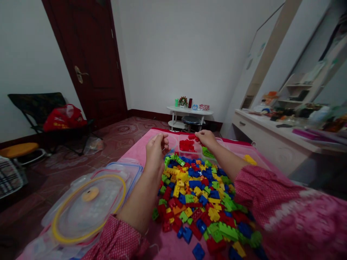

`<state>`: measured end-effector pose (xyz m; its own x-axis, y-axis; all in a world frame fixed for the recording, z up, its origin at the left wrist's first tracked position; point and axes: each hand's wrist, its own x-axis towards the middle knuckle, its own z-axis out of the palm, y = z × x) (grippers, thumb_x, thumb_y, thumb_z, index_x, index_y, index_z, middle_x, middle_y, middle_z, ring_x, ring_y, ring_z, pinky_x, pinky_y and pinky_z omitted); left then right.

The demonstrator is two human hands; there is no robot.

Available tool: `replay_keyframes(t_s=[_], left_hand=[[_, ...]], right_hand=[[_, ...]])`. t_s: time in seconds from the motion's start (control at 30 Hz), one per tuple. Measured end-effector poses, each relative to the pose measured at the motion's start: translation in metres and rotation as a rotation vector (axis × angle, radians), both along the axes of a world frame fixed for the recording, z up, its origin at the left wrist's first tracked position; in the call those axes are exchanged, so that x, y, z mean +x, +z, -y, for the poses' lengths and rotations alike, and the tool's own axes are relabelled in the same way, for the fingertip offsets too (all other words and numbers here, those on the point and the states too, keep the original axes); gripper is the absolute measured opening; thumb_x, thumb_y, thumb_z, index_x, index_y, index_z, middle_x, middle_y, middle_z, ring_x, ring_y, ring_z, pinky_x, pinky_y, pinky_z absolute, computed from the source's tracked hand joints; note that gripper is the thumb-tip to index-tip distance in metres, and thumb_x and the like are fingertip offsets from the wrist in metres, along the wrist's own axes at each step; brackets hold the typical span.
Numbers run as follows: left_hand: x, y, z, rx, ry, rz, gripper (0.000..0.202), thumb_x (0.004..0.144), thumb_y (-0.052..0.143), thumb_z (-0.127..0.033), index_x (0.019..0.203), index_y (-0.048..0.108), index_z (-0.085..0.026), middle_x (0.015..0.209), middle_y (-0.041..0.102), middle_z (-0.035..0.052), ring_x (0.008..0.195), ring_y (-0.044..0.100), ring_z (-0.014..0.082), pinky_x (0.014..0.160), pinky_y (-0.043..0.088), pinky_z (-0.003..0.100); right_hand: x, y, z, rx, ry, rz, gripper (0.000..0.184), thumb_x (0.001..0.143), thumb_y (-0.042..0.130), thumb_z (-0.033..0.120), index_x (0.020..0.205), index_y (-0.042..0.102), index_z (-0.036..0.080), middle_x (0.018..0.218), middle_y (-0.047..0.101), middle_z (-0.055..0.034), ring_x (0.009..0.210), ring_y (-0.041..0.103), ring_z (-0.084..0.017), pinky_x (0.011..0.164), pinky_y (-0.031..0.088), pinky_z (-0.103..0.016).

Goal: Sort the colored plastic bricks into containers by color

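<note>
My right hand (207, 140) is over a clear plastic container (187, 154) of red building bricks (186, 146), its fingertips closed on a red building brick (193, 137). Left of that container my left hand (157, 148) hovers with curled fingers, beside another clear container (173, 141). Whether anything is inside those fingers is hidden. Below and between my forearms spreads a big pile of mixed building bricks (195, 184) in red, yellow, blue and green. Green bricks (207, 152) lie in a container under my right wrist.
Stacked clear lids (89, 206) with coloured rims lie at the left of the pink-covered table (138, 144). A yellow brick (249, 159) sits in a clear container at the right. Beyond are a white dresser (271, 133), a low white stand (173, 108) and a folding chair (35, 104).
</note>
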<state>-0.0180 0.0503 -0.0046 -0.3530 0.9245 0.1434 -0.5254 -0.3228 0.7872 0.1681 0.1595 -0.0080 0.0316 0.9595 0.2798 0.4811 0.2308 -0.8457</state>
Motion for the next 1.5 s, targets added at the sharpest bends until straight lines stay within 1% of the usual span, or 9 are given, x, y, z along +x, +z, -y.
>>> replay_keyframes(t_s=[0.13, 0.27, 0.37, 0.5, 0.63, 0.77, 1.1, 1.3, 1.5], left_hand=[[-0.011, 0.009, 0.001, 0.016, 0.059, 0.073, 0.03, 0.068, 0.066, -0.039, 0.08, 0.059, -0.012, 0.057, 0.049, -0.0065, 0.042, 0.041, 0.0015, 0.045, 0.041, 0.015], [-0.017, 0.013, 0.002, 0.059, 0.094, 0.106, 0.026, 0.067, 0.065, -0.036, 0.077, 0.058, -0.013, 0.056, 0.049, -0.0067, 0.041, 0.041, 0.0018, 0.044, 0.04, 0.015], [-0.019, 0.013, 0.004, 0.08, 0.113, 0.11, 0.025, 0.069, 0.064, -0.036, 0.076, 0.058, -0.013, 0.055, 0.049, -0.0067, 0.041, 0.041, 0.0022, 0.043, 0.039, 0.015], [-0.018, 0.015, 0.005, 0.071, 0.118, 0.1, 0.026, 0.067, 0.065, -0.036, 0.075, 0.058, -0.013, 0.055, 0.049, -0.0067, 0.041, 0.042, 0.002, 0.044, 0.039, 0.015], [-0.018, 0.014, 0.004, 0.072, 0.104, 0.102, 0.025, 0.066, 0.065, -0.035, 0.076, 0.058, -0.013, 0.055, 0.049, -0.0067, 0.041, 0.042, 0.0019, 0.044, 0.039, 0.014], [-0.018, 0.011, 0.001, 0.071, 0.078, 0.111, 0.025, 0.067, 0.065, -0.035, 0.077, 0.058, -0.013, 0.055, 0.049, -0.0068, 0.041, 0.042, 0.002, 0.044, 0.039, 0.014], [-0.015, 0.007, 0.002, 0.034, 0.075, 0.021, 0.027, 0.066, 0.065, -0.037, 0.077, 0.059, -0.013, 0.057, 0.049, -0.0064, 0.042, 0.041, 0.002, 0.045, 0.041, 0.015], [-0.017, -0.024, -0.016, -0.091, 0.081, -0.408, 0.029, 0.074, 0.055, -0.038, 0.08, 0.065, -0.011, 0.064, 0.06, 0.0016, 0.05, 0.051, 0.0073, 0.048, 0.043, 0.018], [-0.01, -0.058, -0.027, -0.047, 0.174, -1.396, 0.028, 0.077, 0.052, -0.016, 0.1, 0.069, -0.018, 0.101, 0.068, 0.0075, 0.098, 0.06, 0.0186, 0.089, 0.045, 0.029]], right_hand=[[-0.02, 0.001, 0.008, 0.073, 0.091, 0.281, 0.025, 0.086, 0.056, 0.032, 0.099, 0.062, 0.011, 0.099, 0.062, -0.008, 0.094, 0.057, -0.021, 0.083, 0.044, -0.036], [-0.057, -0.004, 0.046, 0.214, 0.277, 0.461, 0.023, 0.087, 0.047, 0.024, 0.089, 0.066, 0.011, 0.093, 0.065, -0.0107, 0.094, 0.056, -0.019, 0.084, 0.037, -0.031], [-0.09, -0.018, 0.078, 0.276, 0.527, 0.559, 0.011, 0.077, 0.058, 0.023, 0.082, 0.067, 0.019, 0.091, 0.067, -0.0036, 0.086, 0.058, -0.016, 0.079, 0.04, -0.025], [-0.124, -0.048, 0.105, 0.338, 0.715, 0.776, 0.029, 0.069, 0.065, 0.033, 0.094, 0.065, 0.018, 0.095, 0.067, -0.0071, 0.09, 0.059, -0.023, 0.079, 0.044, -0.032], [-0.143, -0.07, 0.113, 0.307, 0.693, 0.985, 0.043, 0.072, 0.06, 0.045, 0.102, 0.061, 0.015, 0.107, 0.062, -0.0133, 0.102, 0.054, -0.029, 0.088, 0.043, -0.042], [-0.151, -0.076, 0.114, 0.29, 0.649, 1.052, 0.055, 0.071, 0.056, 0.056, 0.109, 0.057, 0.015, 0.112, 0.06, -0.0162, 0.103, 0.053, -0.031, 0.088, 0.042, -0.047], [-0.133, -0.065, 0.122, 0.318, 0.594, 1.124, 0.037, 0.076, 0.053, 0.036, 0.103, 0.059, 0.012, 0.107, 0.06, -0.0179, 0.094, 0.057, -0.029, 0.077, 0.045, -0.044], [-0.083, -0.037, 0.136, 0.334, 0.481, 1.139, 0.023, 0.077, 0.05, 0.027, 0.086, 0.067, 0.013, 0.092, 0.063, -0.0143, 0.091, 0.056, -0.027, 0.078, 0.041, -0.039], [-0.02, -0.023, 0.148, 0.208, 0.407, 1.001, 0.019, 0.079, 0.051, 0.024, 0.085, 0.068, 0.019, 0.087, 0.063, -0.0074, 0.086, 0.057, -0.02, 0.077, 0.039, -0.032]])
